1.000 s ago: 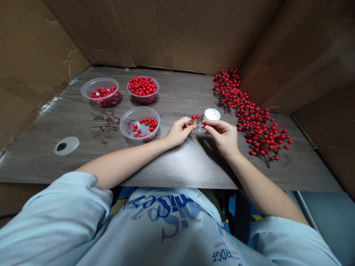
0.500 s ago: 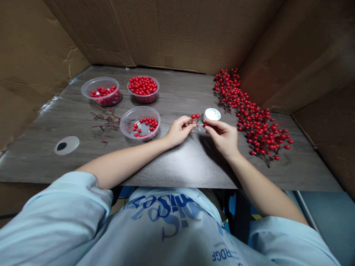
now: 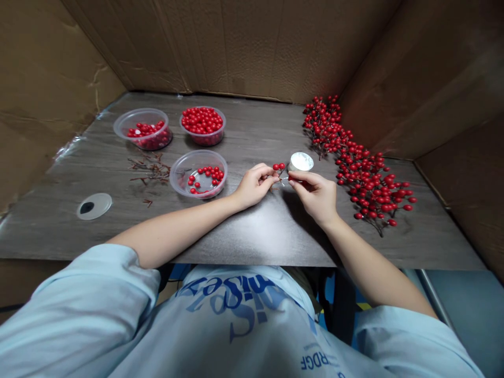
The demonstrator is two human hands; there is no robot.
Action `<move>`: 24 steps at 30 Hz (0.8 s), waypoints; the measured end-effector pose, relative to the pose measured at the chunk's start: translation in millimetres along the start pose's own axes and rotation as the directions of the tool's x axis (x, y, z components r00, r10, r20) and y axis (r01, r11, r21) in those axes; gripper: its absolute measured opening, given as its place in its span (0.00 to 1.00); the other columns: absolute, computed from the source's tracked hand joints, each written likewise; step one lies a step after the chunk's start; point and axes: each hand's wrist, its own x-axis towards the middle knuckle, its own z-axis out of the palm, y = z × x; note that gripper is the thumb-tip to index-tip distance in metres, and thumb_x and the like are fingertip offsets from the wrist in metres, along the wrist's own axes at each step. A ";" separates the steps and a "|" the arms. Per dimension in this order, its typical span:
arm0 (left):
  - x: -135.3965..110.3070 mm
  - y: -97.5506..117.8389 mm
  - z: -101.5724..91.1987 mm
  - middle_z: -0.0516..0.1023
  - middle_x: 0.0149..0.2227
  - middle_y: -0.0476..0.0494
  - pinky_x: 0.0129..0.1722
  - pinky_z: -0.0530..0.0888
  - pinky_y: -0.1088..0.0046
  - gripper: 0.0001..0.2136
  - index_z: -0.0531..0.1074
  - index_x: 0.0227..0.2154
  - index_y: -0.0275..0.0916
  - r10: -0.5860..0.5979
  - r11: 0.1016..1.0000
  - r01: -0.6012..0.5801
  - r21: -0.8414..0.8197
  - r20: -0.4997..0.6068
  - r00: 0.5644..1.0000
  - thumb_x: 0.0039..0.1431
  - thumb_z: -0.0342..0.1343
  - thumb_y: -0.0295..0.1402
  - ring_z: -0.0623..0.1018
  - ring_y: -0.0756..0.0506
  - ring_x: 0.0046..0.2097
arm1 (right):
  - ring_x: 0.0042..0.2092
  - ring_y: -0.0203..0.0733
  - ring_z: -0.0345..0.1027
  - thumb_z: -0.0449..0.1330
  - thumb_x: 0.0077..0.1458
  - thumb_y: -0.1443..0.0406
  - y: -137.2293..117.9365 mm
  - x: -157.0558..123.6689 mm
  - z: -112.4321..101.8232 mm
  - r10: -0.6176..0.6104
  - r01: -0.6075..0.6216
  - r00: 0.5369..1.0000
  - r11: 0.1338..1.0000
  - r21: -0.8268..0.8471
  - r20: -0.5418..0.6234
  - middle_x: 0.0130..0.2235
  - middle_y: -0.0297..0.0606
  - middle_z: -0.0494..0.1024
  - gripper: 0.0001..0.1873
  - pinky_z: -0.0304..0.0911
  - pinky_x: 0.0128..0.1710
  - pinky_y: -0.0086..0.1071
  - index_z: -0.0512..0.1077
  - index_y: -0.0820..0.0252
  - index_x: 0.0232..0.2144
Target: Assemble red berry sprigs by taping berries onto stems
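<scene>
My left hand [image 3: 255, 186] pinches the thin stem of a small red berry sprig [image 3: 279, 167], with its berries standing just beyond my fingertips. My right hand [image 3: 315, 195] faces it from the other side, its thumb and finger closed on the stem end, where a red berry [image 3: 291, 178] shows. Between my fingers, the exact grip is partly hidden. Just past my right fingers stands a small round cup of white powder or paste [image 3: 301, 162], apart from my hand.
Three clear plastic tubs [image 3: 198, 174] of red berries stand left on the dark wood-grain table [image 3: 252, 131], near loose brown twigs [image 3: 151, 170] and a round disc [image 3: 94, 206]. A long red berry branch [image 3: 364, 181] lies right. Cardboard walls [image 3: 236, 47] surround the table.
Both hands stay nearly in place, with only small finger shifts around the sprig. The view has tipped slightly.
</scene>
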 end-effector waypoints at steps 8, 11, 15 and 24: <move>0.8 2.3 -4.0 0.68 0.28 0.48 0.30 0.62 0.76 0.07 0.65 0.21 0.35 -0.014 0.999 0.013 0.038 0.043 0.999 0.52 0.53 0.29 0.65 0.53 0.29 | 0.36 0.41 0.74 0.59 0.50 0.67 -1.6 -0.4 -1.8 -0.062 0.063 0.998 0.992 -0.110 0.021 0.37 0.36 0.80 0.09 0.70 0.37 0.34 0.78 0.56 0.34; 1.6 3.2 -5.7 0.68 0.28 0.48 0.30 0.62 0.76 0.07 0.64 0.21 0.35 -0.039 0.998 0.036 0.049 0.067 0.997 0.52 0.53 0.29 0.65 0.53 0.29 | 0.36 0.41 0.74 0.59 0.50 0.68 -0.8 -0.9 -1.7 -0.087 0.092 0.995 0.986 -0.139 0.047 0.37 0.37 0.80 0.09 0.70 0.38 0.34 0.78 0.56 0.34; 1.8 2.2 -7.1 0.67 0.27 0.49 0.31 0.62 0.76 0.08 0.62 0.20 0.36 -0.033 0.996 0.024 0.090 0.098 0.995 0.52 0.52 0.29 0.65 0.52 0.29 | 0.36 0.41 0.74 0.58 0.50 0.69 1.3 -1.5 -0.6 -0.115 0.124 0.991 0.979 -0.159 0.065 0.37 0.37 0.80 0.09 0.70 0.38 0.33 0.77 0.56 0.34; 1.4 0.7 -9.7 0.67 0.27 0.47 0.33 0.64 0.75 0.06 0.64 0.22 0.36 -0.013 0.985 -0.012 0.175 0.137 0.990 0.53 0.51 0.30 0.66 0.51 0.31 | 0.36 0.41 0.74 0.59 0.50 0.68 7.9 -3.8 4.1 -0.096 0.111 0.990 0.981 -0.157 0.101 0.36 0.36 0.80 0.08 0.69 0.38 0.33 0.77 0.56 0.33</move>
